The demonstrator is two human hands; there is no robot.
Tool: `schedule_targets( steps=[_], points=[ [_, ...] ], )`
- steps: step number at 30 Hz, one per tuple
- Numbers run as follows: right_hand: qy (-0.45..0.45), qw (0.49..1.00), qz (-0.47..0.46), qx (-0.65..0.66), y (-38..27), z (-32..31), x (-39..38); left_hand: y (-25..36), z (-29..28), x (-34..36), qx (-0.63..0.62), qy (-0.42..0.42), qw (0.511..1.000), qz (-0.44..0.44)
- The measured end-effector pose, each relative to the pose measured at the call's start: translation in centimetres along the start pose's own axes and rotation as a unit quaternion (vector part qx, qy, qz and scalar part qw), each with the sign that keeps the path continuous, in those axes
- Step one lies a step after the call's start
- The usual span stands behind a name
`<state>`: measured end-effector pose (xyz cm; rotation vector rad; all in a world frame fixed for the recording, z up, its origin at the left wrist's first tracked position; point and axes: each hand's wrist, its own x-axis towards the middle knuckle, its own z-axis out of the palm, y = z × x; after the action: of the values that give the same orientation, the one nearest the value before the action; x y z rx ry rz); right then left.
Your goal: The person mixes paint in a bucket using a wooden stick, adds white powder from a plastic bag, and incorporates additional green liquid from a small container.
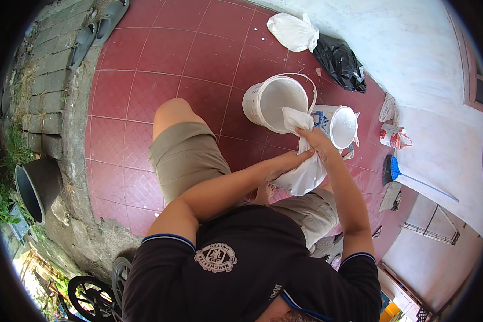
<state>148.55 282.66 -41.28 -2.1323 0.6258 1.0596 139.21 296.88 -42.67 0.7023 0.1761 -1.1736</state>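
And here it is, a white plastic bag (306,181), thin, smooth and softly creased, up between the person's two hands, just beside the large bucket and above the knees' gap. The right hand (317,142) is closed around its narrow neck, fingers curled in tight on the gathered film; the left hand (291,162) comes in from the other side, narrowed on the bag just below, fingertips close to the right hand. Beneath them the bag swells into a rounded, shiny belly, while its loose upper end flares out like a flat flap across the mouth of the large bucket (256,107); whether it touches the rim, I cannot tell. That bucket is round, off-white and smeared inside, its thin handle looped over toward the smaller bucket (322,118), pale-lipped with blue marks on its side. All of it is over glossy red floor tiles (212,53), squared off by pale joints. Up by the rough whitewashed wall (413,59), a bulging white sack (292,32) sits against a crinkled, gleaming black bag (339,63).
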Motion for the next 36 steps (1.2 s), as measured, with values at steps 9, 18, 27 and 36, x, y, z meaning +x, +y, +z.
schedule_targets(
  steps=[9, 18, 27, 36],
  points=[
    [-0.097, 0.989, -0.037, 0.108, -1.7, -0.8, -1.2, 0.3, 0.5, -0.5, -0.002, -0.018, 1.000, 0.016],
    [-0.076, 0.994, -0.066, 0.036, -2.2, -0.9, 1.9, 0.1, 0.8, -0.7, 0.031, -0.005, 0.999, 0.031],
    [0.026, 0.992, -0.108, -0.061, -1.8, 0.1, 3.2, 0.3, 1.3, -0.8, 0.009, 0.013, 0.999, 0.047],
    [0.100, 0.975, -0.161, -0.116, -0.1, 0.2, 4.8, 0.2, 0.9, -0.5, 0.020, 0.005, 0.999, 0.033]
  ],
)
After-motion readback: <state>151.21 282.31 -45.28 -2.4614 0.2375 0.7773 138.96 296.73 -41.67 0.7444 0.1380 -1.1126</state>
